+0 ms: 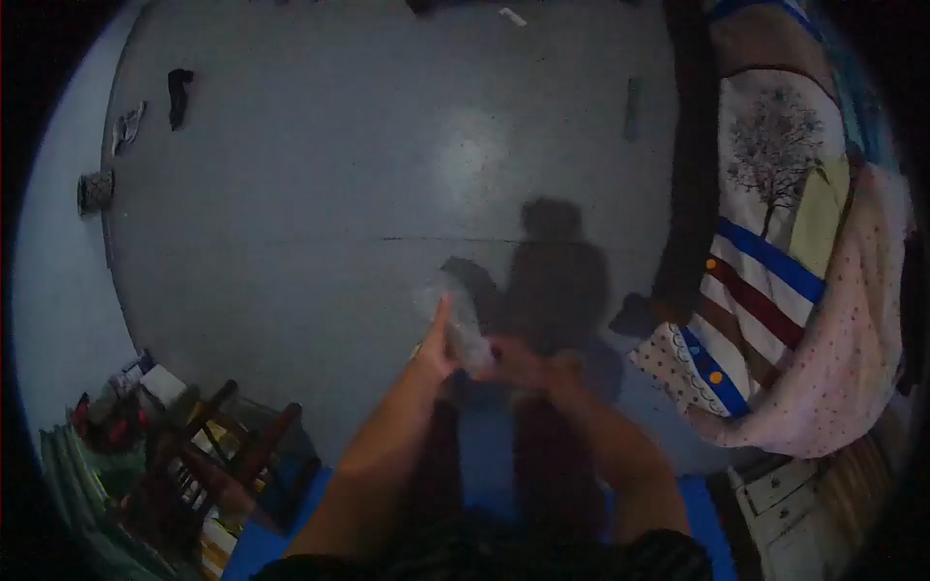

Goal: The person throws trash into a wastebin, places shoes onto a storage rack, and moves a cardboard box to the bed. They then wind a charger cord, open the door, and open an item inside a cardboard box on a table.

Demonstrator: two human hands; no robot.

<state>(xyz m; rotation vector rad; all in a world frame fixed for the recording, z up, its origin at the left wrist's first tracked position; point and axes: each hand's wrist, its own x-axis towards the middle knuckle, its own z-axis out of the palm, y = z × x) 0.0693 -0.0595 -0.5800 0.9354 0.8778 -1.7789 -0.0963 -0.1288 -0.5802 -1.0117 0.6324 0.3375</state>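
A clear, pale object (pixel 468 339), perhaps plastic, is between my two hands in front of my body; its exact shape is blurred. My left hand (pixel 438 347) lies along its left side, with the fingers pointing up and away from me. At its lower right end, my right hand (pixel 515 364) is closed round it. The grey floor (pixel 291 194) is below both hands, and my shadow falls on it beyond them.
At right is a bed with a patterned cover (pixel 765 281) and a spotted pink cloth (pixel 843 387). A dark wooden stool (pixel 228 445) stands among items at lower left. A small dark object (pixel 178 97) lies on the floor at upper left.
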